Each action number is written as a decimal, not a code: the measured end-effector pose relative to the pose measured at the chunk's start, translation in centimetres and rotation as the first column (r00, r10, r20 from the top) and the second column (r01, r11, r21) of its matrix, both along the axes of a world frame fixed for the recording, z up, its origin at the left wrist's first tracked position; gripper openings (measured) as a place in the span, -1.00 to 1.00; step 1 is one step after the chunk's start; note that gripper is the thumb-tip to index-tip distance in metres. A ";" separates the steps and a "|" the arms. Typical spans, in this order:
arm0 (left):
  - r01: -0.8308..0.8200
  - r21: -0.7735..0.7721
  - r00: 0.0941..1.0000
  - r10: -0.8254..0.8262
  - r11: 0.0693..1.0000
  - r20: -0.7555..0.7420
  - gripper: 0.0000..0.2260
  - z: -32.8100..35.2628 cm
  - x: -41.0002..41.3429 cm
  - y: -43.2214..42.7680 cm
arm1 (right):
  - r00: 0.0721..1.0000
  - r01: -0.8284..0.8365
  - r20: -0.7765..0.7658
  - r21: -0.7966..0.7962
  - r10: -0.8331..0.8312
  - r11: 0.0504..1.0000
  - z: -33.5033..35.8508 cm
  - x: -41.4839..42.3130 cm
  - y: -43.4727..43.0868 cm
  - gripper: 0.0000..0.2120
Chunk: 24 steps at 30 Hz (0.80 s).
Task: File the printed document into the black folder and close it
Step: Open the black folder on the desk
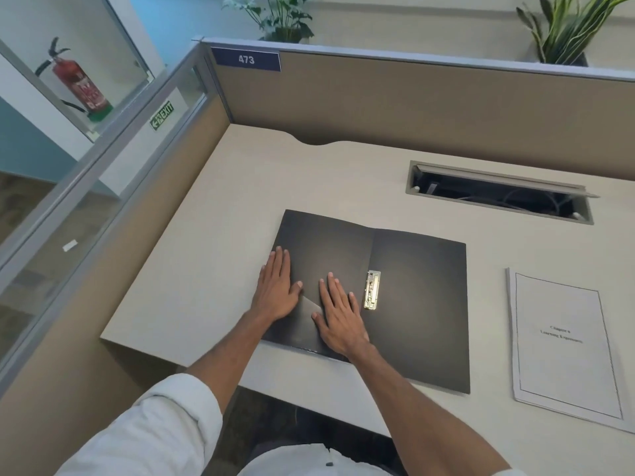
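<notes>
Flattening open folder (419,304), document (563,345) waiting apart on the right.
I'm pressing left hand (275,290) and right hand (338,312) flat, fingers spread, gripping nothing; clip (372,290) looks shut, so pages may jam.

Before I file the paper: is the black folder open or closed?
Open: the black folder lies spread flat, both inner covers and its metal clip showing.

Beige desk (220,235): black folder (419,304) open flat near centre; printed doc (563,348) right, apart; cable tray (498,192) far.
</notes>
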<state>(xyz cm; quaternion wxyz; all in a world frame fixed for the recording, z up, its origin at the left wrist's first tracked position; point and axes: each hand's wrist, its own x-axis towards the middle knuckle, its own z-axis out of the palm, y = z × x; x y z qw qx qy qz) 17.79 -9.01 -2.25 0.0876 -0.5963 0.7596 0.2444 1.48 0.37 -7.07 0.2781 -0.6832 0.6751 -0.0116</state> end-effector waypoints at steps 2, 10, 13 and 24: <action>0.017 0.017 1.000 -0.018 1.000 0.019 -0.28 -0.4 -0.1 0.2 | 1.000 -0.004 0.006 0.001 0.004 1.000 0.0 -0.1 0.0 -0.29; 0.029 0.036 0.999 -0.030 0.999 0.032 -0.24 -0.9 -2.6 0.1 | 0.999 0.029 -0.015 -0.154 -0.032 0.988 0.5 -4.5 1.1 -0.36; 0.083 0.019 0.996 -0.082 0.996 -0.021 -0.24 -0.8 -4.9 0.4 | 0.981 0.173 -0.063 -0.167 -0.186 0.971 0.7 -8.2 2.4 -0.39; 0.343 0.109 0.938 -0.334 0.933 -0.091 -0.21 -2.1 -12.2 2.6 | 0.907 0.403 -0.111 -0.043 -0.405 0.914 0.8 -15.6 5.3 -0.35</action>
